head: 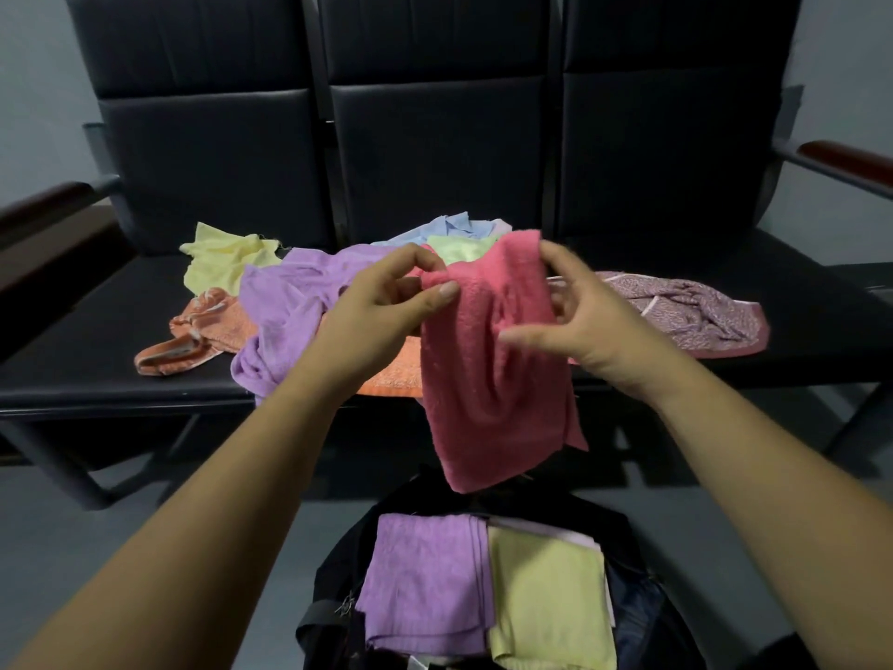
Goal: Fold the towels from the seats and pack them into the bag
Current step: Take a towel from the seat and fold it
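Worn on the head, the one wide-angle camera looks forward and down, close upon the bench and bag.

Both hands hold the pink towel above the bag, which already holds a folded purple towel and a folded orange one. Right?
Not quite: in the head view the bag holds a folded purple towel and a folded yellow-green towel, not an orange one. The left hand and right hand do hold the pink towel above it.
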Demonstrator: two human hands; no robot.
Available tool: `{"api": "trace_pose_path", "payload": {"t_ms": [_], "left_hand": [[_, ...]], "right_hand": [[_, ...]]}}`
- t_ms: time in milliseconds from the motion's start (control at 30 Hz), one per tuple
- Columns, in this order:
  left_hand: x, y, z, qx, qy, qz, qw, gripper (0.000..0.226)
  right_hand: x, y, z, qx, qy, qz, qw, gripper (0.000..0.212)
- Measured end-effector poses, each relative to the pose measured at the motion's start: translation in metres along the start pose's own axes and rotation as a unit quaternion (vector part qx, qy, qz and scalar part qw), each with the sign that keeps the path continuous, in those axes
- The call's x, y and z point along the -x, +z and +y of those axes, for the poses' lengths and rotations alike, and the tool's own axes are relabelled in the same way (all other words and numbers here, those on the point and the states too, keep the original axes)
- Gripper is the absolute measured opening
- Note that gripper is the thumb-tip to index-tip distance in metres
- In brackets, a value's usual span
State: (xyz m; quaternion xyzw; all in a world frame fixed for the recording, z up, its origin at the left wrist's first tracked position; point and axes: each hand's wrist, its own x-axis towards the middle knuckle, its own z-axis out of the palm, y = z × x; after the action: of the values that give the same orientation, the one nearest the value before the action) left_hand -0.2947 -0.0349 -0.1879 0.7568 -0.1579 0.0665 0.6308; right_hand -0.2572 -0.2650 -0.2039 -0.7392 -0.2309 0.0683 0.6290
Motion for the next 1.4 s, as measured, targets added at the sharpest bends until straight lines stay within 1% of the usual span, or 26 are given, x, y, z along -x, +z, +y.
{"api": "trace_pose_path", "payload": {"t_ms": [33, 67, 133, 200, 267, 300, 367, 400, 433, 500, 533, 600, 633, 667, 733, 767, 833, 900, 967, 1067, 1100, 1133, 1200, 1267, 1333, 1400], "left_hand": [[0.000, 0.004, 0.002, 0.006, 0.001, -0.009, 1.000, 0.011], [0.000, 0.007, 0.002, 0.008, 0.000, -0.014, 1.000, 0.013], [0.000, 0.011, 0.000, 0.008, -0.006, -0.006, 1.000, 0.011], [0.000, 0.010, -0.004, 0.040, -0.021, 0.010, 0.999, 0.010], [0.000, 0.008, -0.006, 0.075, -0.056, -0.005, 0.996, 0.032], [0.002, 0.007, -0.006, 0.069, -0.084, -0.036, 0.993, 0.040], [0.007, 0.006, -0.011, 0.007, -0.155, -0.113, 0.981, 0.039], [0.009, 0.008, -0.014, -0.011, -0.190, -0.139, 0.972, 0.038], [0.012, 0.010, -0.016, 0.001, -0.219, -0.144, 0.965, 0.039], [0.015, 0.018, -0.017, 0.087, -0.247, -0.117, 0.958, 0.043], [0.014, 0.021, -0.016, 0.130, -0.247, -0.093, 0.956, 0.043], [0.012, 0.026, -0.012, 0.189, -0.233, -0.029, 0.954, 0.042], [0.010, 0.028, -0.010, 0.209, -0.228, 0.008, 0.951, 0.044], [0.008, 0.028, -0.009, 0.225, -0.227, 0.043, 0.947, 0.048], [0.004, 0.027, -0.008, 0.250, -0.237, 0.103, 0.933, 0.053], [0.002, 0.026, -0.008, 0.264, -0.242, 0.123, 0.926, 0.052], [-0.001, 0.023, -0.009, 0.293, -0.244, 0.145, 0.913, 0.047], [-0.003, 0.018, -0.010, 0.318, -0.238, 0.156, 0.904, 0.045], [-0.004, 0.012, -0.013, 0.334, -0.235, 0.162, 0.898, 0.051], [-0.005, 0.005, -0.018, 0.302, -0.246, 0.185, 0.902, 0.056], [-0.005, 0.003, -0.019, 0.269, -0.251, 0.179, 0.912, 0.053], [-0.004, 0.000, -0.021, 0.238, -0.251, 0.151, 0.926, 0.050], [0.001, -0.006, -0.022, 0.209, -0.245, 0.062, 0.945, 0.046], [0.006, -0.010, -0.020, 0.202, -0.246, -0.005, 0.948, 0.041], [0.006, -0.011, -0.022, 0.190, -0.251, -0.020, 0.949, 0.035], [0.003, -0.010, -0.026, 0.157, -0.250, -0.007, 0.955, 0.025]], "right_hand": [[0.001, 0.006, 0.002, 0.005, 0.016, -0.037, 0.999, 0.095], [0.002, 0.012, 0.004, -0.002, 0.024, -0.062, 0.998, 0.096], [0.002, 0.023, 0.005, -0.023, 0.021, -0.066, 0.997, 0.087], [0.000, 0.027, 0.006, -0.050, 0.020, -0.049, 0.997, 0.081], [-0.003, 0.026, 0.003, -0.104, 0.013, -0.029, 0.994, 0.078], [-0.003, 0.024, 0.001, -0.139, 0.008, -0.011, 0.990, 0.073], [-0.006, 0.019, -0.002, -0.210, 0.015, 0.038, 0.977, 0.060], [-0.007, 0.017, -0.002, -0.237, 0.029, 0.060, 0.969, 0.056], [-0.008, 0.014, -0.001, -0.252, 0.050, 0.080, 0.963, 0.055], [-0.009, 0.010, 0.004, -0.273, 0.090, 0.112, 0.951, 0.058], [-0.009, 0.009, 0.006, -0.285, 0.108, 0.116, 0.945, 0.053], [-0.008, 0.007, 0.012, -0.295, 0.137, 0.116, 0.938, 0.027], [-0.008, 0.006, 0.014, -0.296, 0.150, 0.117, 0.936, 0.021], [-0.007, 0.004, 0.015, -0.297, 0.161, 0.114, 0.934, 0.025], [-0.007, 0.001, 0.019, -0.304, 0.186, 0.082, 0.931, 0.047], [-0.006, -0.001, 0.018, -0.310, 0.195, 0.052, 0.929, 0.050], [-0.003, -0.004, 0.019, -0.303, 0.194, 0.005, 0.933, 0.045], [-0.002, -0.006, 0.021, -0.277, 0.178, -0.014, 0.944, 0.052], [-0.002, -0.004, 0.023, -0.265, 0.160, -0.006, 0.951, 0.060], [-0.006, 0.000, 0.024, -0.279, 0.125, 0.066, 0.950, 0.047], [-0.007, 0.000, 0.023, -0.294, 0.112, 0.090, 0.945, 0.042], [-0.008, 0.000, 0.022, -0.309, 0.101, 0.106, 0.940, 0.039], [-0.009, -0.002, 0.021, -0.328, 0.088, 0.126, 0.932, 0.034], [-0.009, -0.003, 0.019, -0.316, 0.089, 0.137, 0.935, 0.025], [-0.009, -0.005, 0.020, -0.260, 0.099, 0.142, 0.950, 0.019], [-0.008, -0.008, 0.021, -0.194, 0.111, 0.126, 0.967, 0.017]]}}
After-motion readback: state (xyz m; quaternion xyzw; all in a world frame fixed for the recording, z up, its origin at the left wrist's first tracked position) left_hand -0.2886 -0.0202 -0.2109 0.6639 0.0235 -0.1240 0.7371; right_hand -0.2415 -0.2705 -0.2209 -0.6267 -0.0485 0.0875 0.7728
